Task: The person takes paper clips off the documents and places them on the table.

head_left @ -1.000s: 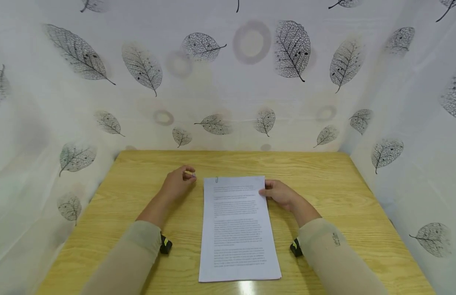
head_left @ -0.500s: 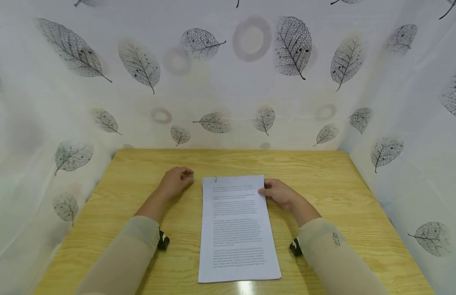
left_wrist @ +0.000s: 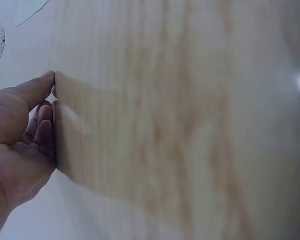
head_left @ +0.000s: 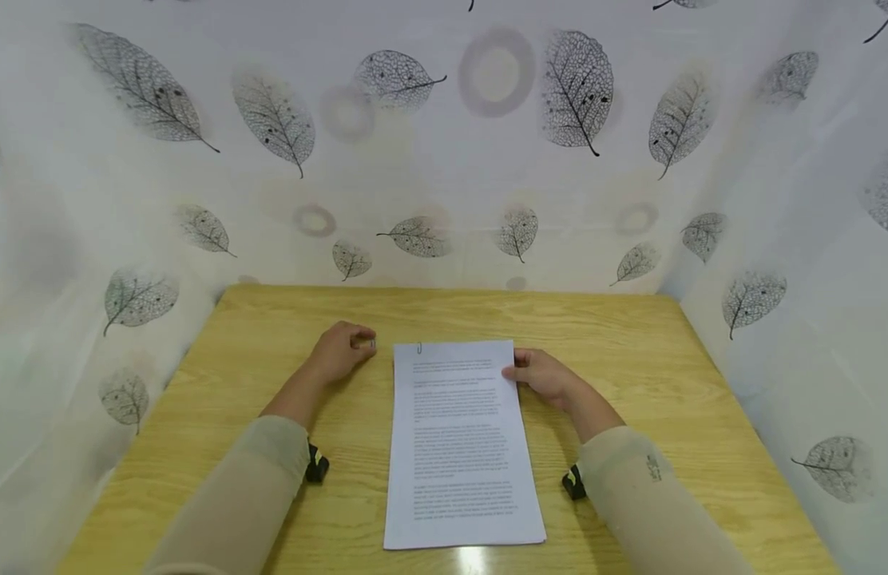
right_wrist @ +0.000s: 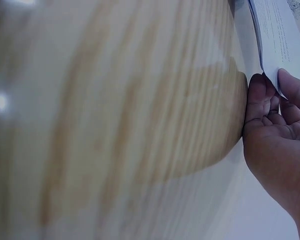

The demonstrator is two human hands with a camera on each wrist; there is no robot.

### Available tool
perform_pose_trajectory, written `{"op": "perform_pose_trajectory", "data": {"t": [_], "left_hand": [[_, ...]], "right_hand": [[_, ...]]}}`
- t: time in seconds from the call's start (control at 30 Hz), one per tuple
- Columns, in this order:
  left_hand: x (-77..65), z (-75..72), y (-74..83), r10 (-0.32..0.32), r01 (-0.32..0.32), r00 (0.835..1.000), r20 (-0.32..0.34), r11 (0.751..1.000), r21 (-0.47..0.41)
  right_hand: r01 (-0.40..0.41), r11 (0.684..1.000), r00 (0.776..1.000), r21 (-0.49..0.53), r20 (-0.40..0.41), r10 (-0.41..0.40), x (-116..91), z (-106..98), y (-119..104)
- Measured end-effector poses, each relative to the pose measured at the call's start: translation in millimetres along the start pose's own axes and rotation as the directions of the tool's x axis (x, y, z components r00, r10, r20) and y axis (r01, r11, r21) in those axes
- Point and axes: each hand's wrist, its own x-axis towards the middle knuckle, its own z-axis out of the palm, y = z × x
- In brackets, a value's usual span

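A stack of printed paper sheets (head_left: 461,447) lies on the wooden table, with a paper clip (head_left: 418,348) on its top edge left of the middle. Just left of that edge, my left hand (head_left: 339,351) pinches a small silvery paper clip (head_left: 373,343) between thumb and fingers, apart from the sheets. The left wrist view shows the hand (left_wrist: 20,130) low at the tabletop, the clip hard to make out. My right hand (head_left: 548,377) grips the stack's upper right edge, thumb on top and fingers below, as the right wrist view shows the hand (right_wrist: 282,120) too.
The wooden table (head_left: 631,343) reaches back to a pale curtain (head_left: 444,168) with leaf prints, which also hangs on both sides. Dark wrist cameras sit under both sleeves, the left one (head_left: 317,465) and the right one (head_left: 573,483).
Small movement only: my left hand has drawn slightly left from the sheets' corner with its clip. My right hand keeps its hold, and the head view has shifted a little.
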Motion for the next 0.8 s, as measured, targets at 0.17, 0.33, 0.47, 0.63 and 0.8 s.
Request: {"op": "perform_pose_trajectory", "data": {"t": [0.17,0.33,0.47,0.63,0.8], "left_hand": [[-0.8,-1.0,1.4,-0.028,0.028,1.0,-0.013,0.999,-0.036],[-3.2,-0.9,2.4,-0.065,0.065,0.998,0.0,0.988,-0.141],[-7.8,-3.1,7.8,-0.104,0.1,0.995,-0.003,0.96,-0.26],[-11.7,-1.1,24.8,-0.094,0.07,0.994,-0.055,0.941,-0.33],[-16.5,8.8,50.4,-0.056,0.045,0.998,-0.022,0.934,-0.355]], "right_hand": [[0.002,1.0,1.0,0.004,-0.007,-0.002,-0.5,1.2,1.7],[0.015,1.0,1.0,-0.011,-0.009,-0.015,-1.9,2.6,1.3],[0.02,1.0,1.0,-0.018,-0.01,-0.02,-4.8,3.2,-1.1],[0.017,1.0,1.0,-0.005,-0.003,-0.017,-6.4,3.4,-2.9],[0.023,1.0,1.0,0.005,0.004,-0.023,-5.3,2.0,0.6]]}}
